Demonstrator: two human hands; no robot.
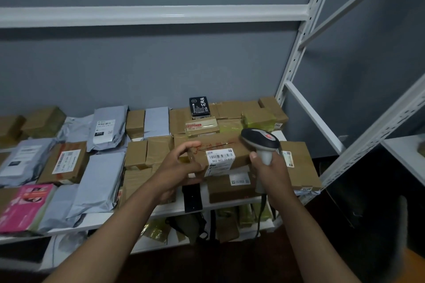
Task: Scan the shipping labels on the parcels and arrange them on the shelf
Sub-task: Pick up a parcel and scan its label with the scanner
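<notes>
Right hand [268, 167] grips the barcode scanner [261, 141], its head tipped left over the cardboard parcel [216, 151]'s shipping label [219, 156]. Left hand [181, 165] pinches the parcel's left end; the box runs left-right between both hands.

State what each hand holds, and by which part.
Right hand grips the barcode scanner by its handle. Left hand holds the cardboard parcel by its left end.

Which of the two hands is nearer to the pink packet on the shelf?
Left. The left hand holds the brown box right of the pink packet; the right hand, gripping the scanner, is farther right.
</notes>
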